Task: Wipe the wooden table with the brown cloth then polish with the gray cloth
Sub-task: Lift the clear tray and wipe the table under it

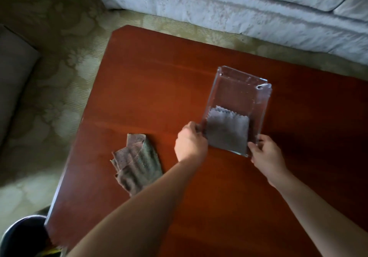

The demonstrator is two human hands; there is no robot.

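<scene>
A reddish wooden table (151, 89) fills the middle of the head view. A crumpled brown cloth (136, 164) lies on it near the left edge. A clear rectangular tray (239, 89) stands on the table, with a folded gray cloth (228, 132) in its near end. My left hand (190, 143) grips the tray's near left corner. My right hand (266, 153) grips its near right corner. Both hands are away from the brown cloth.
A pale sofa (239, 7) runs along the far side of the table. A patterned carpet (49, 77) covers the floor to the left, with a grey seat (14, 77) at the left edge. A dark round bin (25, 234) stands at the table's near left corner.
</scene>
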